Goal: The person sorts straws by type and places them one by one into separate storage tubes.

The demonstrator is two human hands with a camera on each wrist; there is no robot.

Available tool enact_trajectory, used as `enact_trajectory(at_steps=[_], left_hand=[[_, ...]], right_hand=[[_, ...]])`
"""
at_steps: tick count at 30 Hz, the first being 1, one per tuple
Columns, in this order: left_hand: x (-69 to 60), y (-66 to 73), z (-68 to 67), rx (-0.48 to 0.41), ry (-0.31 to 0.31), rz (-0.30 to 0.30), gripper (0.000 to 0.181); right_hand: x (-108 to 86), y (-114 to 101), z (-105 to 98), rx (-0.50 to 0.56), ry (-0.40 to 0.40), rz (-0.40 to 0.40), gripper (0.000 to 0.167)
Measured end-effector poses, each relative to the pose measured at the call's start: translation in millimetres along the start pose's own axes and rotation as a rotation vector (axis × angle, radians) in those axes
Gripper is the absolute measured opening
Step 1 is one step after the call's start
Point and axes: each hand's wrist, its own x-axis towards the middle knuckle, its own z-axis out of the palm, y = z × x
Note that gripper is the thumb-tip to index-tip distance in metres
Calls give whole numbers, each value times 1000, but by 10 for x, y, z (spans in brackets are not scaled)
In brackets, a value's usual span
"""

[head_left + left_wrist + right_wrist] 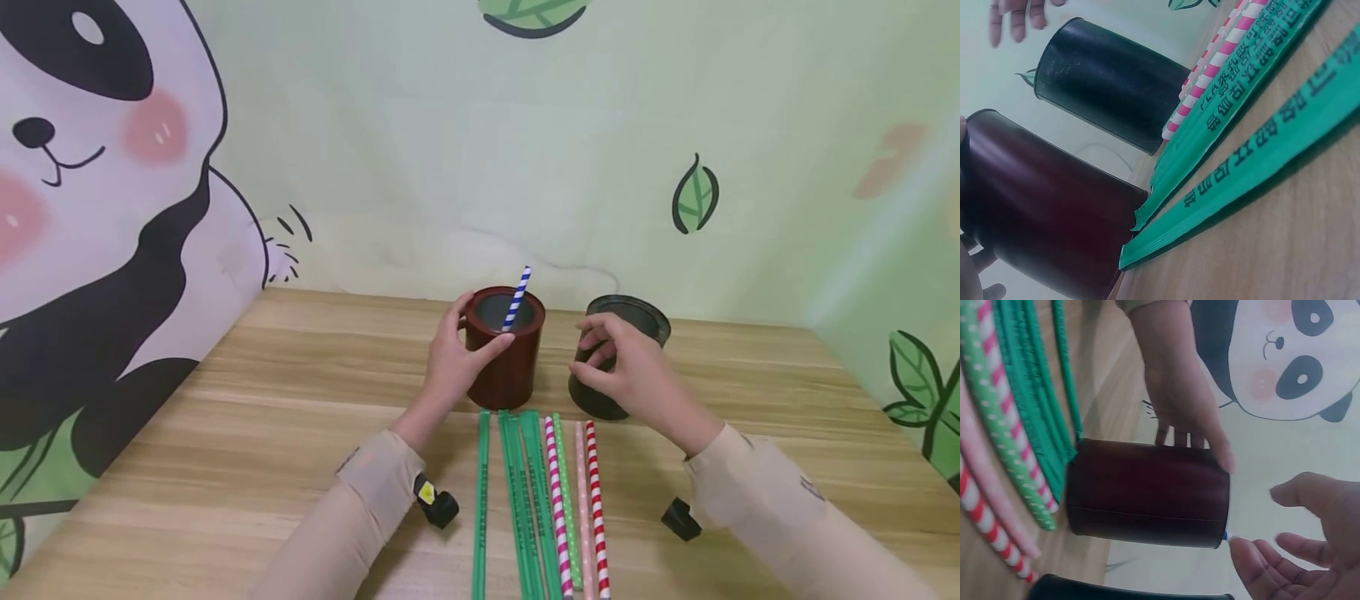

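Note:
My left hand (459, 354) grips a dark red leather-like cup (506, 375) from its left side, thumb at the front rim. Inside the cup leans a blue-and-white striped straw (517, 298), its upper part above the rim. To the right, a black cup (596, 400) stands upright on the table. My right hand (637, 367) is in front of the black cup in the head view, fingers bent and apart, holding nothing. The right wrist view shows the right hand (1310, 544) near the red cup's mouth, with a gap between thumb and fingers.
On the wooden table (300, 467), several green-wrapped straws (517, 492) lie in front of the cups. Beside them lie a pink-striped straw (557, 500), a green dotted straw (567, 508), a pink straw (583, 517) and a red-striped straw (597, 508). A panda-painted wall (405, 150) rises behind.

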Motion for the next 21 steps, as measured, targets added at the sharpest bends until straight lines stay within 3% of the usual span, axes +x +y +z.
enact_trajectory(at_steps=[17,21], left_hand=[[-8,12,-4,-8,-12,-17,86],[-6,12,-2,-9,-11,-14,86]], right_hand=[[-381,379,304,-57,-201,105,34],[-432,428,352,-41,-231,166,33]])
